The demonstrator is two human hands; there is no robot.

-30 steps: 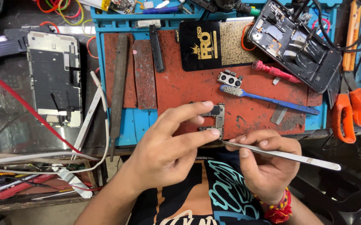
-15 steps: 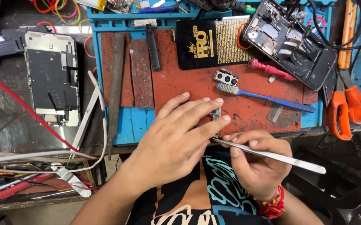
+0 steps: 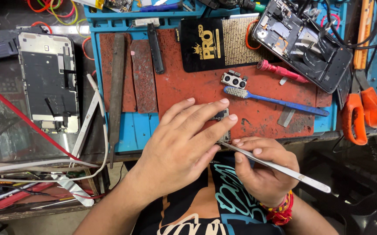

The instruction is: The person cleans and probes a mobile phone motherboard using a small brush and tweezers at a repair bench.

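Pinching tweezers (image 3: pixel 280 169), fingers (image 3: pixel 245 152) curled

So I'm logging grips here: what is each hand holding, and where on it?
The right hand pinches metal tweezers near their tip end. The left hand presses a small circuit board at its edge, mostly covering it.

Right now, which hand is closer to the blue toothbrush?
Left. The left hand has its fingertips just below the brush head of the blue toothbrush. The right hand, holding the metal tweezers, sits lower, off the mat's front edge.
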